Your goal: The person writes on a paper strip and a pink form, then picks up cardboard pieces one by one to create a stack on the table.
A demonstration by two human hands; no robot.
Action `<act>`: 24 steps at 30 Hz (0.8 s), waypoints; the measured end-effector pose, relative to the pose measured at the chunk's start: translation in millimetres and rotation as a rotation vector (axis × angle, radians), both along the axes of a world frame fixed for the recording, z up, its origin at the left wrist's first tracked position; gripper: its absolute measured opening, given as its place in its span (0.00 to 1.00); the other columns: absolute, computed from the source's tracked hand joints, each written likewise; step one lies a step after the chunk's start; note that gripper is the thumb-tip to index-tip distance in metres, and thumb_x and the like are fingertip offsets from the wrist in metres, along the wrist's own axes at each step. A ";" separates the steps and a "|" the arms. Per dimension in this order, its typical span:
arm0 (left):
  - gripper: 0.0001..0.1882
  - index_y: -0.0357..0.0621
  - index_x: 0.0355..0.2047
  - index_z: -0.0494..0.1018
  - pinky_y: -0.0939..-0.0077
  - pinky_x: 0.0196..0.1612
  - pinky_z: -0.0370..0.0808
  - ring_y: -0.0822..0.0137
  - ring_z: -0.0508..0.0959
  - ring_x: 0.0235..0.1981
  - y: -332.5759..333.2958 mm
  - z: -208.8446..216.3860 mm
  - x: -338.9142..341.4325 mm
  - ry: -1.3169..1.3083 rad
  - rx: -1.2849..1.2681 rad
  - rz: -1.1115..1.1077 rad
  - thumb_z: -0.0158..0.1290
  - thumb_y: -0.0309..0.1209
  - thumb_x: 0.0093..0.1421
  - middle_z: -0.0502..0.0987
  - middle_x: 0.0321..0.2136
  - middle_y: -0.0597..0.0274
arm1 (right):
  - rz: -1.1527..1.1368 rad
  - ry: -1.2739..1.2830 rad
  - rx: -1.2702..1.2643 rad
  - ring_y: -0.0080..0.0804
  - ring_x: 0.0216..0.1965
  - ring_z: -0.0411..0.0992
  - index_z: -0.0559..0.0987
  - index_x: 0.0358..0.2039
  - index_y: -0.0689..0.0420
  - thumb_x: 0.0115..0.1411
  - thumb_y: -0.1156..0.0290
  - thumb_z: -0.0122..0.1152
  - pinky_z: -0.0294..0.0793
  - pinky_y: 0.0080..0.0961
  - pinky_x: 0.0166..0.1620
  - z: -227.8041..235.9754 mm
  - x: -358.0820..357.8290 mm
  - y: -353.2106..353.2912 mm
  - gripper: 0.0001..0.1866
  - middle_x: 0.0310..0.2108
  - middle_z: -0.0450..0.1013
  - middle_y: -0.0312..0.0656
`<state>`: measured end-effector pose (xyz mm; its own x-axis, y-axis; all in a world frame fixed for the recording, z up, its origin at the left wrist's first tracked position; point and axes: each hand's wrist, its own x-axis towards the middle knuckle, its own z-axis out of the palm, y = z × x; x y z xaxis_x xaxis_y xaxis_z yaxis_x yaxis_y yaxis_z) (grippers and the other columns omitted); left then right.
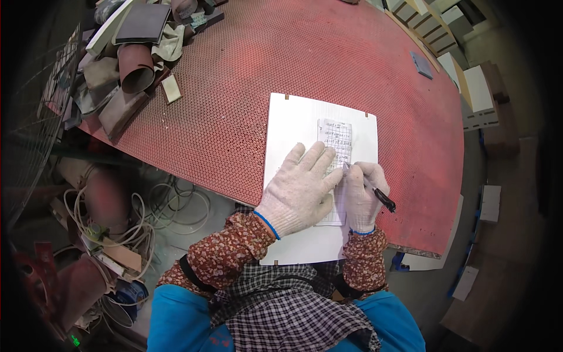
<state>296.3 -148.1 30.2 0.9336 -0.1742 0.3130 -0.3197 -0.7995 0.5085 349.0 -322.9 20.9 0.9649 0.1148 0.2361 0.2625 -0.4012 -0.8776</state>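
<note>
A narrow white gridded paper sheet (335, 136), bearing dark handwriting toward its far end, is lying lengthwise on a flat white rectangular panel (293, 120) with small brown edge marks. A slim black-ended pen (385, 201) is slanting toward the sheet.

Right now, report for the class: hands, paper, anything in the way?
Left hand spread over gridded paper, covering part of it. Right hand holding black pen at it. White board underneath.

Our left hand (302, 185) is covering part of the gridded paper (336, 132); our right hand (365, 196) is partly hiding the pen (385, 200). We are finding the handwriting (338, 142) too small to read; the lower edge is cropping our blue sleeves (180, 320).
</note>
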 end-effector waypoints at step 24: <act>0.25 0.45 0.55 0.74 0.42 0.70 0.61 0.46 0.66 0.67 -0.2 -2.2 1.7 -0.026 0.005 -0.010 0.57 0.34 0.55 0.72 0.61 0.49 | 0.009 0.018 -0.013 0.22 0.31 0.78 0.79 0.37 0.66 0.68 0.72 0.63 0.80 0.23 0.36 -2.9 1.9 -2.5 0.08 0.30 0.80 0.42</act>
<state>298.0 -148.3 28.0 0.9233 -0.1850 0.3366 -0.3408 -0.7990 0.4954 350.9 -325.4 17.9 0.9679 0.1266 0.2173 0.2505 -0.4106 -0.8767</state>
